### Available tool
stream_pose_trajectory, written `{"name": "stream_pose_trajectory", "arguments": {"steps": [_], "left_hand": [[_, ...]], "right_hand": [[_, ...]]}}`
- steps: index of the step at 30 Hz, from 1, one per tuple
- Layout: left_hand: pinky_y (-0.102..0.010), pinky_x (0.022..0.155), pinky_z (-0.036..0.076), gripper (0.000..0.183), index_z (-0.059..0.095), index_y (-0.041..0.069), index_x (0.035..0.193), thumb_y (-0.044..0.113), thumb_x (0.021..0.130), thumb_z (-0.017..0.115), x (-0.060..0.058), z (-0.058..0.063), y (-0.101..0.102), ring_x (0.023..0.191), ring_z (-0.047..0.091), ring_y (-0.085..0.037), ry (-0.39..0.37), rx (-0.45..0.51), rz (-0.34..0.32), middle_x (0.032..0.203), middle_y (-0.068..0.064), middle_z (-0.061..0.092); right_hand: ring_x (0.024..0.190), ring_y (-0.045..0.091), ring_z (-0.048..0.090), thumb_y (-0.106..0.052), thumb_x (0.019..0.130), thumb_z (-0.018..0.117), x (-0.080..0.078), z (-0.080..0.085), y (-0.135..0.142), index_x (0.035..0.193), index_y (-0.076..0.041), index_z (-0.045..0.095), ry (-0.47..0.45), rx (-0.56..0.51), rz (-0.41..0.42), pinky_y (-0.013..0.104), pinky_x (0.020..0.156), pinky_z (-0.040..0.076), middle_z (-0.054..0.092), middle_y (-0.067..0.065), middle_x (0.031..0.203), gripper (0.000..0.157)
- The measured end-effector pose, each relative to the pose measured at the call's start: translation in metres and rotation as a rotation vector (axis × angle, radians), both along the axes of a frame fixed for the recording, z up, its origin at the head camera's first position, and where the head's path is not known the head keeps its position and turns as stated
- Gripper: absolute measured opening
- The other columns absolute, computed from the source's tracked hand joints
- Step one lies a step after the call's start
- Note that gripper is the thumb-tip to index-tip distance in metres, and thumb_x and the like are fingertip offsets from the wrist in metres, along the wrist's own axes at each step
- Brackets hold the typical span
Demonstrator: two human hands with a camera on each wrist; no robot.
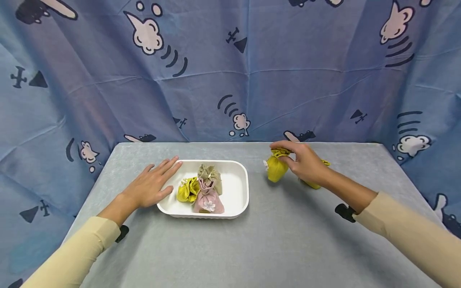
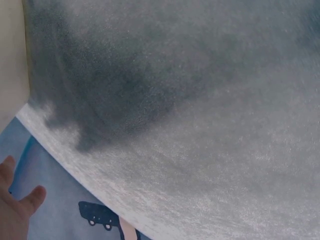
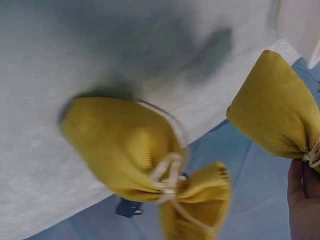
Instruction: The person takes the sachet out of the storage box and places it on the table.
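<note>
My right hand [image 1: 304, 162] pinches a yellow drawstring pouch [image 1: 276, 169] by its gathered neck, holding it above the table right of the tray. In the right wrist view that held pouch [image 3: 275, 107] hangs from the fingertips. Another yellow pouch [image 3: 122, 145], tied with a pale cord, lies on the table, mostly hidden behind my right hand in the head view. The left hand [image 1: 153, 186] rests with spread fingers at the left rim of a white tray [image 1: 235, 188]. Inside the tray are a yellow pouch [image 1: 187, 191], a pink pouch [image 1: 209, 200] with a white flower and an olive-beige pouch [image 1: 212, 174].
A grey cloth-like surface covers the table [image 1: 259, 248]. Behind it hangs a blue patterned curtain [image 1: 223, 48], which meets the table's back edge and both sides.
</note>
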State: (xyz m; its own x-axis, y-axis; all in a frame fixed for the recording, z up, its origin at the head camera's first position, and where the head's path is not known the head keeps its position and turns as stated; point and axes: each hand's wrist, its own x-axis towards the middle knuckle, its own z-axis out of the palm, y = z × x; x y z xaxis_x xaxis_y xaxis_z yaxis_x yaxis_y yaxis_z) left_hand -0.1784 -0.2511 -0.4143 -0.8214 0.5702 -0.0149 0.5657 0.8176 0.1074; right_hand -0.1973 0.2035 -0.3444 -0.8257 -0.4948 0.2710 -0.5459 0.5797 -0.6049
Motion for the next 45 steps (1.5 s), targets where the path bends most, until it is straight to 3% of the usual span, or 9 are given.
{"name": "stream_pose_trajectory", "arguments": {"steps": [13, 22, 29, 33, 35, 38, 45], "left_hand": [[-0.067, 0.11, 0.026, 0.07, 0.018, 0.015, 0.161, 0.032, 0.1, 0.05, 0.001, 0.001, 0.001, 0.149, 0.023, -0.035, 0.002, 0.004, 0.003, 0.167, -0.006, 0.012], [-0.067, 0.11, 0.026, 0.07, 0.019, 0.015, 0.161, 0.032, 0.1, 0.05, 0.001, 0.001, 0.001, 0.149, 0.023, -0.035, 0.002, 0.004, 0.002, 0.167, -0.006, 0.012], [-0.068, 0.11, 0.025, 0.071, 0.018, 0.015, 0.161, 0.032, 0.1, 0.05, 0.0, 0.0, 0.001, 0.149, 0.022, -0.035, -0.008, 0.006, 0.005, 0.167, -0.006, 0.012], [-0.068, 0.11, 0.025, 0.071, 0.018, 0.015, 0.161, 0.033, 0.1, 0.05, 0.0, -0.001, 0.001, 0.149, 0.022, -0.035, -0.007, 0.002, 0.004, 0.167, -0.006, 0.012], [-0.068, 0.11, 0.026, 0.071, 0.018, 0.015, 0.161, 0.033, 0.1, 0.05, 0.0, -0.001, 0.001, 0.149, 0.022, -0.035, -0.006, 0.0, 0.004, 0.167, -0.006, 0.012], [-0.068, 0.109, 0.026, 0.071, 0.018, 0.015, 0.161, 0.032, 0.1, 0.05, 0.0, 0.0, 0.001, 0.149, 0.022, -0.035, -0.006, 0.003, 0.003, 0.167, -0.006, 0.012], [-0.067, 0.109, 0.026, 0.071, 0.02, 0.014, 0.16, 0.031, 0.1, 0.051, 0.001, 0.001, 0.001, 0.148, 0.023, -0.036, 0.002, 0.01, -0.002, 0.167, -0.007, 0.013]], "right_hand": [[0.115, 0.036, 0.061, 0.012, 0.089, 0.064, -0.006, -0.02, 0.032, 0.128, 0.0, 0.064, 0.015, 0.071, -0.083, 0.054, 0.093, 0.049, 0.066, 0.018, 0.125, 0.041], [0.112, 0.035, 0.063, 0.013, 0.087, 0.066, -0.008, -0.024, 0.046, 0.129, 0.0, 0.063, 0.027, 0.128, -0.112, 0.041, 0.075, 0.051, 0.066, 0.019, 0.126, 0.044], [0.085, 0.025, 0.056, 0.014, 0.086, 0.066, -0.009, -0.026, 0.05, 0.132, -0.002, 0.061, 0.025, 0.14, -0.11, 0.027, 0.056, 0.04, 0.065, 0.021, 0.125, 0.049], [0.089, 0.028, 0.059, 0.011, 0.086, 0.068, -0.009, -0.025, 0.05, 0.134, -0.003, 0.059, 0.004, 0.151, -0.115, 0.033, 0.063, 0.047, 0.063, 0.022, 0.126, 0.051], [0.098, 0.034, 0.063, 0.009, 0.086, 0.07, -0.009, -0.024, 0.049, 0.136, -0.002, 0.057, -0.011, 0.152, -0.119, 0.042, 0.073, 0.054, 0.063, 0.023, 0.127, 0.053], [0.11, 0.04, 0.062, 0.006, 0.084, 0.073, -0.011, -0.022, 0.047, 0.137, -0.002, 0.055, -0.02, 0.147, -0.114, 0.056, 0.089, 0.051, 0.063, 0.023, 0.127, 0.056], [0.12, 0.036, 0.059, -0.004, 0.085, 0.077, -0.013, -0.013, 0.033, 0.139, -0.004, 0.055, -0.015, 0.152, -0.1, 0.057, 0.097, 0.047, 0.06, 0.017, 0.136, 0.059]]}}
